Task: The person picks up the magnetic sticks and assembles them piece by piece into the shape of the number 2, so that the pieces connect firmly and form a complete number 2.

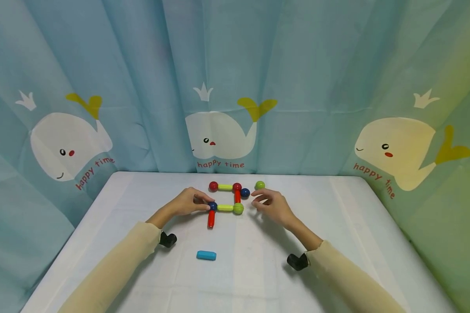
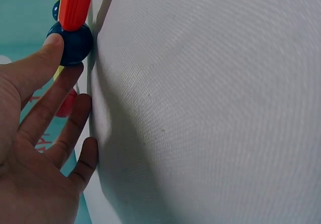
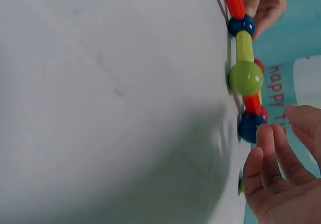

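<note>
**Rod-and-ball toy on the white counter, both hands right at it**

So there's this glossy plastic build of smooth balls and short rounded rods sitting mid-counter [image 1: 337, 226], which is covered in a white woven cloth with a fine weave you can see up close. I'll use the near dark blue ball [image 1: 212, 205] as the landmark.

From that ball a lime rod [image 1: 225, 208] runs right to a green ball [image 1: 238, 208], and a red rod [image 1: 211, 218] sticks out toward the person. Behind it sits a red ball [image 1: 213, 186], another lime rod and a second red ball in a row, with a short red rod coming down from that one. A second dark blue ball [image 1: 245, 192] and a loose green ball [image 1: 260, 185] lie further right and back. A flat blue block [image 1: 206, 255] with rounded ends lies closer to the person than the landmark.

Left hand [image 1: 189, 201] sits just left of the landmark ball, thumb pressed on it, fingers fairly straight, so the grip isn't wrapped round anything. Right hand [image 1: 269, 204] hovers right of the green ball, fingers loosely curled, grip holding nothing, fingertips near the second blue ball.

Both arms wear cream sleeves.
</note>
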Available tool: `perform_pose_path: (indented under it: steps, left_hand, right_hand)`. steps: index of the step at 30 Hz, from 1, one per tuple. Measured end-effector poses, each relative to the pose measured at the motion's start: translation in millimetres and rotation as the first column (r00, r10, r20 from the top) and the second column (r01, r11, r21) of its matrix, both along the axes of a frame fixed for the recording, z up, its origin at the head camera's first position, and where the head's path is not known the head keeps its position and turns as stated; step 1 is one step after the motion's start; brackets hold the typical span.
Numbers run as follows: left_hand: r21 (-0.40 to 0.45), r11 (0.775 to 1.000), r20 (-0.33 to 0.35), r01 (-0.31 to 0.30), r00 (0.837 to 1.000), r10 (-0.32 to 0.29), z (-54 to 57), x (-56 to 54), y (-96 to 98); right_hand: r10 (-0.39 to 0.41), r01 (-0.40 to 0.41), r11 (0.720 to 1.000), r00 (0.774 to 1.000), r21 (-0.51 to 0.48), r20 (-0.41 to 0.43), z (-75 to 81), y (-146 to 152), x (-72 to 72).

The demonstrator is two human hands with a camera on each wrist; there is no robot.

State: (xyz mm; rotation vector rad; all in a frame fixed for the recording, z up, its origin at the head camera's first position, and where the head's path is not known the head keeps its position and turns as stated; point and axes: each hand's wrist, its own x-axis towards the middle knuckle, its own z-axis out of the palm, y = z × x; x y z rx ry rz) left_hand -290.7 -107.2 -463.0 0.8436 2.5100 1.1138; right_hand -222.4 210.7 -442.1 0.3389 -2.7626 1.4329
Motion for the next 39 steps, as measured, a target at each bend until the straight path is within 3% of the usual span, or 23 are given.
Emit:
perform_pose_path:
  steps: [11, 21, 33, 39]
  left_hand:
    - [-0.01, 1.0, -0.023, 0.008, 1.0, -0.009, 3.6, 3.3, 1.3]
    - [-0.021, 1.0, -0.047, 0.021, 0.999, -0.022, 2.0, 2.1, 1.3]
    - [-0.031, 0.999, -0.015, -0.009, 1.0, 0.008, 1.9, 2.4, 1.8]
    - [-0.025, 1.0, -0.01, -0.019, 1.0, 0.018, -0.3, 0.9, 1.5]
  right_hand:
    - [-0.101, 0.101, 0.995, 0.995, 0.0, -0.01, -4.3, 19, -16.3]
    - [-0.192, 0.196, 0.98, 0.979, 0.046, -0.072, -10.9, 33, -33.8]
    - [-0.175, 0.171, 0.978, 0.984, 0.119, 0.02, -17.4, 36, -55.0]
    - [-0.15, 0.143, 0.976, 0.988, 0.165, 0.028, -18.5, 31, -62.5]
